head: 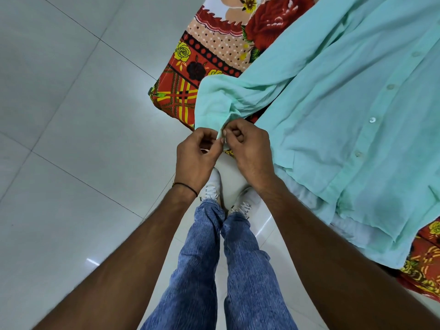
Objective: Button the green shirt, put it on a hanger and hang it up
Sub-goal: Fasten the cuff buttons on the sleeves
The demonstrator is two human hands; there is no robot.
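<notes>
A red, orange and yellow floral bedsheet [190, 67] covers the bed, its checked border hanging at the corner; glossy white floor tiles [71, 115] spread below; faded blue denim trousers [197, 258] end in white lace-up shoes [214, 186]; a pale white cloth [309, 194] lies on the sheet.

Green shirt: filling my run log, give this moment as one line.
step: buttoning sleeve cuff | left hand: pinches cuff | right hand: pinches cuff | green shirt: lies on floral bedsheet

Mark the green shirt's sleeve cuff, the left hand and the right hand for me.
sleeve cuff [210, 119], head view, flat cloth above the pinch.
left hand [194, 154], head view, back of the hand.
right hand [250, 148], head view, back of the hand.
</notes>
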